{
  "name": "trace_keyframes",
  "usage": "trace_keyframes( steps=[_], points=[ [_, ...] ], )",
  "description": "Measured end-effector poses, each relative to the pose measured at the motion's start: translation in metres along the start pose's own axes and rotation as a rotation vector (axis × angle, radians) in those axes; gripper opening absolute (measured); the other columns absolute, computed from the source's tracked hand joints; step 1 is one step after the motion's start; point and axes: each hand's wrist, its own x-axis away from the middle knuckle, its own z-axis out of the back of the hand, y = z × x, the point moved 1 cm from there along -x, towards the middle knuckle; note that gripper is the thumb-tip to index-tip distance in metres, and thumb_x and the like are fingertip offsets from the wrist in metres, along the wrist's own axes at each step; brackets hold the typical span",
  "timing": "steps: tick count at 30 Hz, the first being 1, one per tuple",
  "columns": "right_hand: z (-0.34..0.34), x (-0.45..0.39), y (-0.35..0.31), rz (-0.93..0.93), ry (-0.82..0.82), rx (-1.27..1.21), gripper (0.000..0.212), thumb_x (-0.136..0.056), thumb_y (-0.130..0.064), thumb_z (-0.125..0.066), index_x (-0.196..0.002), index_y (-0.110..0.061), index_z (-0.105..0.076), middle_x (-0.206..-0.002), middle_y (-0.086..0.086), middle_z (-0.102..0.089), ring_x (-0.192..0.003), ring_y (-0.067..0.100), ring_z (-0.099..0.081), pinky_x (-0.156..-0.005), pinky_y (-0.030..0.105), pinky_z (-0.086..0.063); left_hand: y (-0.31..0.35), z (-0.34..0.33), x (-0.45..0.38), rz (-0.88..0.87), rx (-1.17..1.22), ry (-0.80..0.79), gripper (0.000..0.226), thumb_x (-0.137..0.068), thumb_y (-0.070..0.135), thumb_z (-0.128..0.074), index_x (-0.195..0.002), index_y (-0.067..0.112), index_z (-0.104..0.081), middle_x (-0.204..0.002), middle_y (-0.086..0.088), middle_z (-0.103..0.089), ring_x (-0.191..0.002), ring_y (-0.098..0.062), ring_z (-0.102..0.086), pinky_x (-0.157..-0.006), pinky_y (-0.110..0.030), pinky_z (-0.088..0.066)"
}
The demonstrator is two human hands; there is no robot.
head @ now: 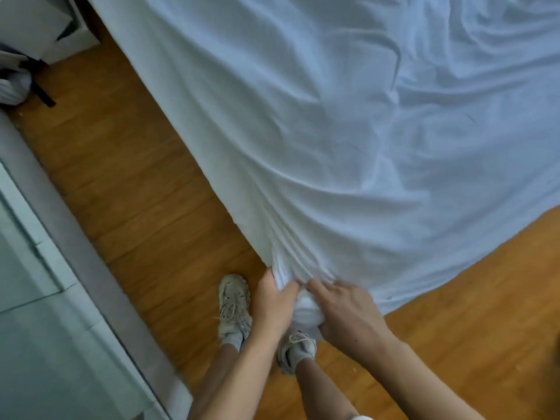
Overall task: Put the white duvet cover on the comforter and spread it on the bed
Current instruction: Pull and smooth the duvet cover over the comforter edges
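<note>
White duvet cover [348, 131] over bed; corner bunched, clamped between left hand [274, 304] and right hand [345, 310].

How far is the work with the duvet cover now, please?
Done: the white duvet cover already lies across the bed. In hand: the left hand and right hand both grip its bunched corner. Left: wrinkles at the upper right need smoothing. Whether the comforter is inside cannot be seen.
</note>
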Motion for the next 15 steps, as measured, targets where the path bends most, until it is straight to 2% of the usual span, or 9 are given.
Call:
trace_keyframes(
  steps=[2,3,5,6,8,10,13,15],
  points=[
    [0.007,-0.001,-0.010,-0.017,0.153,-0.083,0.067,-0.052,-0.036,-0.076,-0.112,-0.023,-0.048,-0.092,-0.004,-0.059,-0.082,0.018,-0.056,-0.070,0.026,-0.046,0.011,0.007,-0.006,-0.046,-0.011,-0.012,0.011,-0.089,0.021,-0.067,-0.100,0.022,-0.066,-0.088,0.002,-0.072,-0.084,-0.015,-0.070,-0.066,-0.026,-0.055],
    [0.010,0.001,-0.018,-0.003,0.202,-0.083,0.071,-0.058,-0.043,-0.070,-0.123,-0.021,-0.049,-0.107,0.001,-0.056,-0.096,0.021,-0.053,-0.083,0.031,-0.047,0.018,0.012,-0.003,-0.069,-0.024,-0.045,0.011,-0.091,0.027,-0.065,-0.100,0.020,-0.067,-0.083,0.004,-0.072,-0.079,-0.012,-0.069,-0.060,-0.020,-0.051],
    [0.009,0.004,-0.030,-0.014,0.247,-0.035,0.083,-0.066,-0.054,-0.058,-0.139,-0.016,-0.045,-0.130,0.011,-0.048,-0.118,0.029,-0.045,-0.099,0.043,-0.043,0.026,0.022,0.001,-0.071,-0.031,-0.121,0.023,-0.095,0.037,-0.058,-0.099,0.016,-0.068,-0.078,0.005,-0.071,-0.073,-0.008,-0.067,-0.056,-0.020,-0.049],
    [0.003,0.001,-0.030,-0.045,0.259,-0.001,0.084,-0.068,-0.055,-0.058,-0.140,-0.015,-0.044,-0.132,0.015,-0.047,-0.121,0.033,-0.044,-0.100,0.047,-0.042,0.029,0.027,-0.004,-0.067,-0.014,-0.083,0.028,-0.096,0.038,-0.055,-0.102,0.014,-0.067,-0.084,0.001,-0.071,-0.078,-0.011,-0.068,-0.062,-0.025,-0.053],
    [-0.009,-0.012,-0.025,-0.147,0.259,0.039,0.083,-0.063,-0.047,-0.076,-0.134,-0.015,-0.047,-0.125,0.017,-0.051,-0.113,0.035,-0.049,-0.092,0.047,-0.045,0.049,0.038,-0.028,-0.119,0.075,0.144,0.030,-0.099,0.037,-0.050,-0.115,0.014,-0.061,-0.105,-0.005,-0.069,-0.096,-0.017,-0.066,-0.084,-0.035,-0.055],
    [-0.014,-0.025,-0.018,-0.197,0.229,-0.005,0.078,-0.054,-0.038,-0.086,-0.122,-0.016,-0.054,-0.109,0.011,-0.056,-0.098,0.029,-0.053,-0.081,0.040,-0.046,0.088,0.047,-0.066,-0.163,0.240,0.302,0.039,-0.100,0.036,-0.049,-0.133,0.016,-0.049,-0.119,-0.004,-0.063,-0.107,-0.018,-0.062,-0.092,-0.036,-0.052],
    [-0.009,-0.030,-0.011,-0.148,0.230,-0.103,0.053,-0.053,-0.039,-0.085,-0.097,-0.022,-0.060,-0.086,-0.003,-0.058,-0.075,0.018,-0.055,-0.064,0.029,-0.044,0.163,0.043,-0.122,-0.185,0.321,0.303,0.070,-0.089,0.054,-0.058,-0.143,0.014,-0.041,-0.132,-0.002,-0.056,-0.114,-0.021,-0.056,-0.100,-0.039,-0.048],
    [0.000,-0.027,-0.005,-0.089,0.243,-0.183,0.045,-0.057,-0.047,-0.078,-0.091,-0.025,-0.059,-0.079,-0.008,-0.058,-0.067,0.012,-0.055,-0.057,0.021,-0.038,0.211,0.036,-0.145,-0.161,0.439,0.188,0.086,-0.073,0.060,-0.073,-0.138,0.011,-0.048,-0.125,-0.004,-0.062,-0.106,-0.023,-0.063,-0.093,-0.039,-0.053]
  ],
)
